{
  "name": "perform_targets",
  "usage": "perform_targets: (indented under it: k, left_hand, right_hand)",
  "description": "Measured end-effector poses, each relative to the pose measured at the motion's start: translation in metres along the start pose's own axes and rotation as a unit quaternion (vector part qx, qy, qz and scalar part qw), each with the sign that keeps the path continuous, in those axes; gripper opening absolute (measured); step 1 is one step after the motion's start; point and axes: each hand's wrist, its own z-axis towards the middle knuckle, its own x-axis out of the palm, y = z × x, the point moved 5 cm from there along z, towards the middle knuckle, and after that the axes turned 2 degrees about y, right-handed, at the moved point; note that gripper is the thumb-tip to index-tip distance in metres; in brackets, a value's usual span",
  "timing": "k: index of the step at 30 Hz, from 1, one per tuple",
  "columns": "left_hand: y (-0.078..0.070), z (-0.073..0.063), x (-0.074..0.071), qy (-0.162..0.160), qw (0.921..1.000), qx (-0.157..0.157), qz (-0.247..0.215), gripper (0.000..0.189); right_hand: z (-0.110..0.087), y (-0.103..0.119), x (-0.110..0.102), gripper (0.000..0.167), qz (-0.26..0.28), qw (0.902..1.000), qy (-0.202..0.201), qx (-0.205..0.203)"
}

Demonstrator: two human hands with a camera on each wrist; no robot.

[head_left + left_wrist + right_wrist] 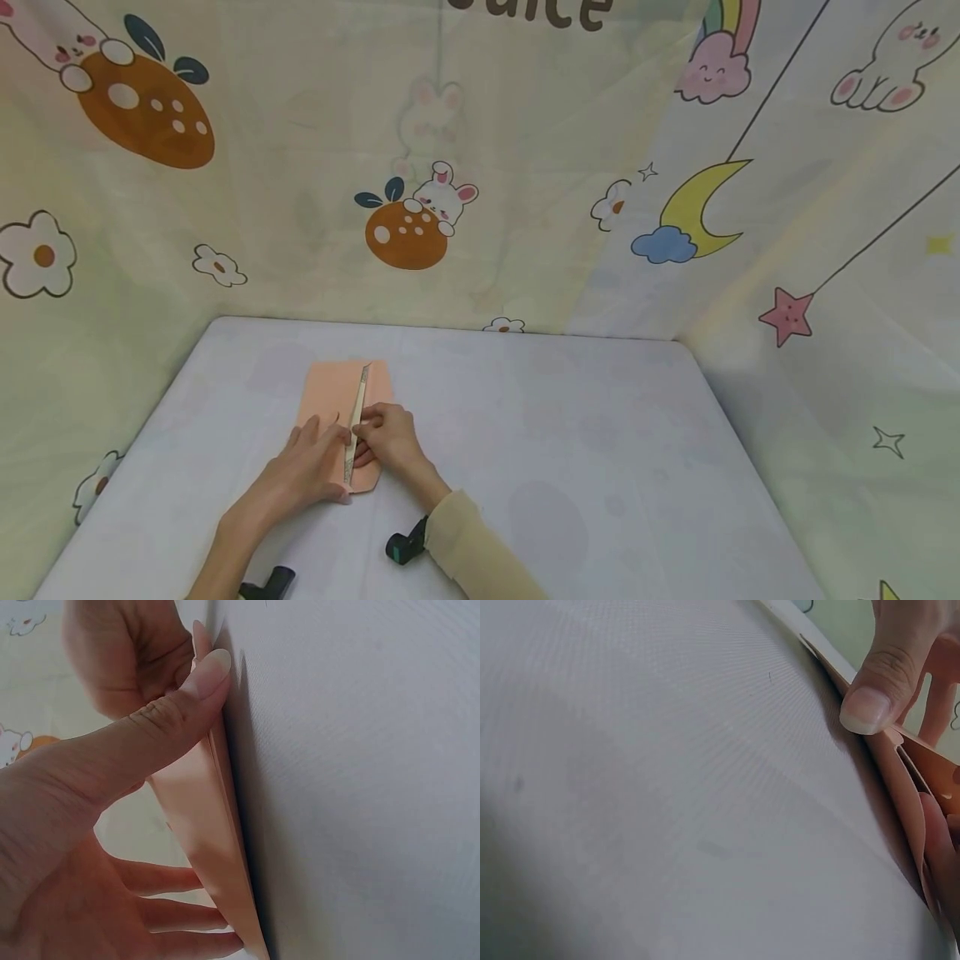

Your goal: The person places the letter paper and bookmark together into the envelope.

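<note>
A flat peach paper envelope (pixel 330 385) lies on the table, left of its middle. A narrow pale strip with printed marks (pixel 359 406) runs lengthwise along it. My left hand (pixel 303 468) rests on the envelope's left part with fingers spread, its thumb across the near edge in the left wrist view. From the right, my right hand (pixel 392 440) pinches the paper beside the strip. In the right wrist view, its thumb (pixel 870 709) is at the envelope's edge and a fingertip sits between two paper layers. What lies inside is hidden.
The white-covered table (pixel 585 433) extends to the right of the envelope. Patterned cloth walls (pixel 300 208) rise behind it and at both sides. Black wrist-worn devices (pixel 406 543) show near both forearms.
</note>
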Motion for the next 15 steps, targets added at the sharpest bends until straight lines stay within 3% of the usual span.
perform_targets:
  k: [6, 15]
  left_hand:
    - [0.0007, 0.0003, 0.0007, -0.003, 1.0, -0.005, -0.003, 0.077]
    - [0.0018, 0.001, 0.0025, 0.004, 0.9998, -0.017, 0.006, 0.08]
  right_hand:
    - [0.0003, 0.0019, 0.0019, 0.043, -0.028, 0.9994, -0.008, -0.019]
    - [0.0011, 0.0022, 0.0039, 0.041, -0.034, 0.9991, -0.008, -0.025]
